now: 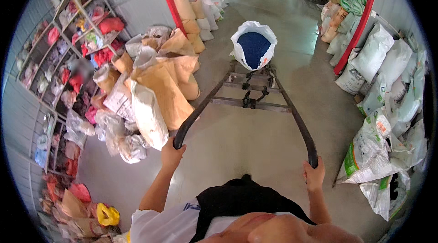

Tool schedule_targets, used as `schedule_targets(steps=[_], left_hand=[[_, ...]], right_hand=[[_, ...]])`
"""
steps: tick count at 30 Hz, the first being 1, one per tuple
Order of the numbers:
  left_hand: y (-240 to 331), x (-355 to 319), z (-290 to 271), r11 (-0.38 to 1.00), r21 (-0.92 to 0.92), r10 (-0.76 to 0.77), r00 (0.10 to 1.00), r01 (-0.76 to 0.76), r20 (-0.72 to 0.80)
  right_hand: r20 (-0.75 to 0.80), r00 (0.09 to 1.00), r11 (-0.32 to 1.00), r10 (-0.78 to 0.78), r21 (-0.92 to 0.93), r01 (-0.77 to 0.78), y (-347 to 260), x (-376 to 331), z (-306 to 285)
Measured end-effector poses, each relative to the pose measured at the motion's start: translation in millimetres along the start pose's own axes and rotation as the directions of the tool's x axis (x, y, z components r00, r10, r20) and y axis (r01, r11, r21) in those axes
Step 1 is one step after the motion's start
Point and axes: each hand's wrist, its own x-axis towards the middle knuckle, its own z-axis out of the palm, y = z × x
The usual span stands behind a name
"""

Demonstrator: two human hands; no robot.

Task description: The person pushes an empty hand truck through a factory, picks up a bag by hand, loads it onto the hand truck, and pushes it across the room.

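Both my hands grip the dark handles of a hand truck [255, 104], whose frame stretches away in front of me. My left hand [172, 155] is closed round the end of the left handle, and my right hand [314, 174] is closed round the end of the right one. At the far end of the hand truck stands a white sack [235, 51], its top open and filled with dark blue granules [253, 47]. Black straps [249, 102] are tied round the crossbars. The hand truck's wheels are hidden.
Brown and white paper sacks [162, 88] crowd the left side, before metal shelves [57, 67] full of colourful bagged material. White woven sacks [372, 147] line the right wall. Red posts [171, 1] frame an opening ahead, with more sacks [335, 19] beyond on the grey floor [237, 151].
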Motion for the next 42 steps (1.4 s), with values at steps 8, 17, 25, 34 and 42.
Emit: schedule_targets(steps=[8,17,25,34,42], left_hand=[[98.9,129.9,44.5,0.998,-0.068,0.005,1.000,-0.005,0.007],[200.4,250.2,115.8,0.990,-0.124,-0.062,0.996,0.070,0.068],[285.3,400.9,163.8,0.987,-0.130,-0.085,0.991,0.099,0.108],[335.6,584.1,211.4,0.997,0.026,-0.078,0.996,0.079,-0.043],[398.4,747.4,281.6,0.986,0.102,-0.124,0.990,0.129,-0.061]], right_hand=[[-0.018,1.000,0.998,-0.004,-0.055,0.003,-102.4,140.5,23.1],[-0.169,0.978,0.976,-0.125,-0.199,0.090,-168.2,307.4,52.6],[-0.158,0.981,0.969,-0.115,-0.235,0.076,-254.6,452.9,100.9],[-0.154,0.986,0.980,-0.065,-0.197,0.034,-331.8,590.5,191.5],[-0.047,0.996,0.982,-0.079,-0.175,0.070,-402.3,745.0,261.4]])
